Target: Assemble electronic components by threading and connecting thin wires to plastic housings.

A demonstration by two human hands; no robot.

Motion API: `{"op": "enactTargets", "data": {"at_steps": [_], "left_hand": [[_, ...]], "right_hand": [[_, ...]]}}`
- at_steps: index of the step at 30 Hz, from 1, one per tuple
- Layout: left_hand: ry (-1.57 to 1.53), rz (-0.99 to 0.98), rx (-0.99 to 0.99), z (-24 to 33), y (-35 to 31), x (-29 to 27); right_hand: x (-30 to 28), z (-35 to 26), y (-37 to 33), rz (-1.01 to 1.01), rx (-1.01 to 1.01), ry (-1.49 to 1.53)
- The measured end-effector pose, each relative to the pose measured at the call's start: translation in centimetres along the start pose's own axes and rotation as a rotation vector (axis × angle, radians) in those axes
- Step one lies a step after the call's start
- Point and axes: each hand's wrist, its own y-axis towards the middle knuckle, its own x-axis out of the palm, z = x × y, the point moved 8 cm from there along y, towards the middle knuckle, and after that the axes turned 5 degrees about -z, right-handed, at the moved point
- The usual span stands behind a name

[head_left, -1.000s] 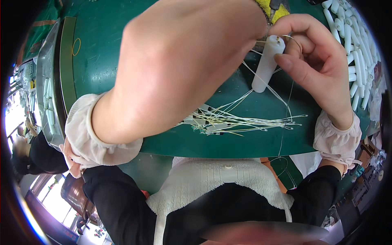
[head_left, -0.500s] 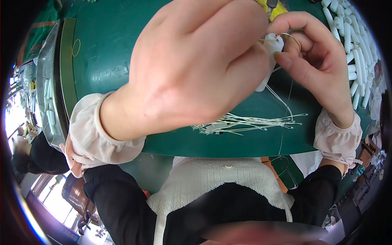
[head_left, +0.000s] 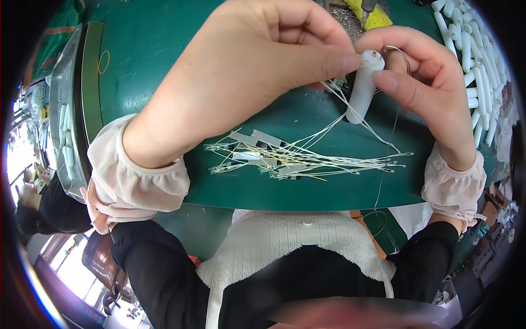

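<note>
Since the earlier frames, both hands have drawn a little apart, so the small white plastic tube (head_left: 364, 88), hidden behind the left hand half a second ago, shows nearly whole again. From the head camera, the left hand (head_left: 257, 60) fills the upper middle, its fingers curled and its thumb and forefinger pinched together at the tube's open top end, where thin white wires run out. The right hand (head_left: 427, 82) grips the same tube from the other side, thumb pressed on its wall and fingers wrapped behind it, holding it upright and slightly tilted above the green work table (head_left: 148, 49). From the tube, the wires trail down to a loose bundle of thin white wires with small metal ends (head_left: 296, 159) lying flat on the table just below both hands. At the right edge lies a heap of similar white plastic tubes (head_left: 482, 82), well apart from the bundle. A clear plastic tray (head_left: 63, 131) sits along the table's left side, and a yellow rubber band (head_left: 104, 61) lies near it.
</note>
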Motion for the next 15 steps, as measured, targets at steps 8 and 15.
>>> {"op": "enactTargets", "data": {"at_steps": [8, 15], "left_hand": [[-0.352, -0.071, -0.027, -2.7, 0.3, 0.6], [-0.39, -0.169, 0.007, -2.7, 1.1, 1.1]], "right_hand": [[-0.3, 0.1, -0.2, 0.076, 0.081, -0.026], [-0.5, 0.1, -0.1, 0.078, 0.038, -0.045]]}}
